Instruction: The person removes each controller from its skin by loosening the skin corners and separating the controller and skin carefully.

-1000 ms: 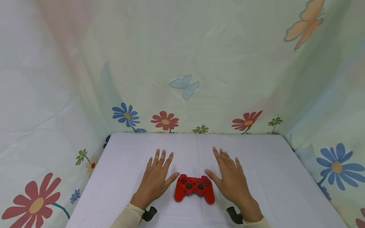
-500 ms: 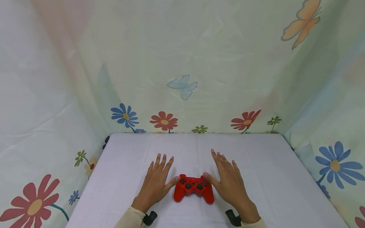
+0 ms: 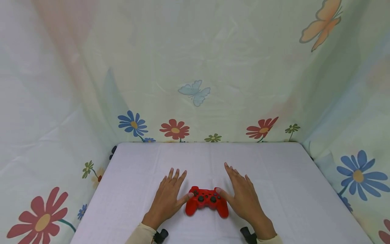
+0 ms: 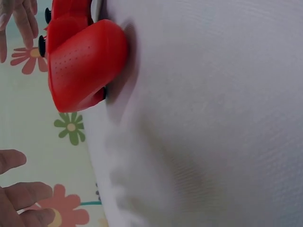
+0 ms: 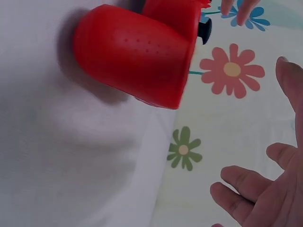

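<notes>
A red game controller point(image 3: 207, 200) with dark thumbsticks lies on the white table, its two grips toward the person. On its left side is the left hand point(image 3: 167, 198), fingers spread and pointing away, the thumb tip overlapping the controller's left edge in the head view. The right hand point(image 3: 245, 196) mirrors it on the other side, thumb over the upper right corner. Both wrist views show a gap between the fingers and the controller's red grip point(image 4: 90, 64). In the right wrist view the same grip shape point(image 5: 137, 54) rests on the cloth, with the right fingers point(image 5: 241, 182) apart from it.
A white cloth covers the table point(image 3: 137, 159). Behind and beside it hangs a curtain point(image 3: 243, 67) printed with flowers and butterflies. Each wrist carries a small black camera mount, one at the left wrist point(image 3: 160, 236) and one at the right wrist point(image 3: 248, 235).
Both hands have drawn slightly back toward the person and inward, so the thumbs now overlap the controller's edges in the head view. The controller stays where it was.
</notes>
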Demonstrator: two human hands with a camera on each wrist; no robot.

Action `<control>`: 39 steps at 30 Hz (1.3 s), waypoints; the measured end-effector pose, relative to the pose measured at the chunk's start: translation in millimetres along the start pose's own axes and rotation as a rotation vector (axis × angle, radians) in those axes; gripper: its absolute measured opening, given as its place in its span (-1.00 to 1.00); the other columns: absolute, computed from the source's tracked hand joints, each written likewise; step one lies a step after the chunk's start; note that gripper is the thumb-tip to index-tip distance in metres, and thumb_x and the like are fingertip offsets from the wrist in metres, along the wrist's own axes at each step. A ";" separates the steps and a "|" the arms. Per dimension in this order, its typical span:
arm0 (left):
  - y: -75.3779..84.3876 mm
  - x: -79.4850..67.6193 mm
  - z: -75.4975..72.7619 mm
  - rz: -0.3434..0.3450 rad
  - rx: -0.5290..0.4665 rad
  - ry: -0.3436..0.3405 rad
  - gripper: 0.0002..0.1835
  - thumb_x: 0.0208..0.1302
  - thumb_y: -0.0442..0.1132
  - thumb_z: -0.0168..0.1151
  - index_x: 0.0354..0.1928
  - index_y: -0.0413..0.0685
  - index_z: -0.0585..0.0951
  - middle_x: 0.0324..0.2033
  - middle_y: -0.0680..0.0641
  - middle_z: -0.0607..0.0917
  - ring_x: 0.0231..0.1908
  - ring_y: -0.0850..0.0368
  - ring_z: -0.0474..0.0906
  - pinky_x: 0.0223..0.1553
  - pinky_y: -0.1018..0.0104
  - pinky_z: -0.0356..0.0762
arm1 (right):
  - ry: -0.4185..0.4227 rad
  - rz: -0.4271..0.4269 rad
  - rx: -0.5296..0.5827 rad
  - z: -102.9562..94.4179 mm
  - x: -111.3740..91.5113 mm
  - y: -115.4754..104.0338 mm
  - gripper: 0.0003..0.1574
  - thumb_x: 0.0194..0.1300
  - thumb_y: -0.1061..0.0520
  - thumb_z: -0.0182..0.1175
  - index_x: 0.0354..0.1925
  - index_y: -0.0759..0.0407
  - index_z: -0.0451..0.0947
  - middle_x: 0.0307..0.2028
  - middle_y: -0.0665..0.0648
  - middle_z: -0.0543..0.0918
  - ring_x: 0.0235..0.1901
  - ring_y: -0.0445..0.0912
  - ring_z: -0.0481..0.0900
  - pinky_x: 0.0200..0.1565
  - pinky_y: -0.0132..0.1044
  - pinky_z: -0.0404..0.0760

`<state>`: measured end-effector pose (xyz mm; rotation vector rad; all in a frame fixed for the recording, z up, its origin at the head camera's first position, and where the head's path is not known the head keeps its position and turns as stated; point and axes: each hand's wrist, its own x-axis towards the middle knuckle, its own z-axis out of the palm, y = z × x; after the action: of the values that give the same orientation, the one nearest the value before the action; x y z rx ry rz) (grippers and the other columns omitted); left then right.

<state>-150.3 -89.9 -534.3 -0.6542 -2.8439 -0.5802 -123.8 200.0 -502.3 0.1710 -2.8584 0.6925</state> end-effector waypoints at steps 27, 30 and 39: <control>-9.2 -7.1 41.2 -0.006 -0.420 -0.063 -0.13 0.35 0.44 0.26 0.63 0.46 0.27 0.51 -0.11 0.49 0.59 -0.34 0.24 0.37 -0.49 0.35 | -0.266 0.121 0.271 33.5 -7.7 24.1 0.32 0.19 -0.48 0.45 0.70 -0.39 -0.02 0.61 0.16 0.32 0.56 0.43 0.24 0.46 0.53 0.18; -9.9 -7.1 44.4 -0.010 -0.449 -0.057 -0.15 0.36 0.41 0.28 0.62 0.44 0.31 0.51 -0.07 0.50 0.57 -0.33 0.28 0.36 -0.49 0.35 | -0.262 0.118 0.291 36.8 -9.2 25.1 0.28 0.20 -0.42 0.47 0.69 -0.38 0.04 0.55 0.15 0.43 0.55 0.39 0.30 0.48 0.50 0.17; -8.8 -5.4 45.8 -0.004 -0.491 -0.056 -0.24 0.36 0.34 0.34 0.55 0.43 0.42 0.51 -0.30 0.44 0.51 -0.39 0.37 0.37 -0.52 0.32 | -0.270 0.086 0.337 43.0 -12.1 27.7 0.15 0.20 -0.32 0.52 0.63 -0.29 0.24 0.48 0.08 0.54 0.58 0.33 0.26 0.54 0.47 0.02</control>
<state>-152.8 -80.6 -580.3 -0.7418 -2.7603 -1.3003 -123.4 205.3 -554.6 0.2039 -2.9898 1.2564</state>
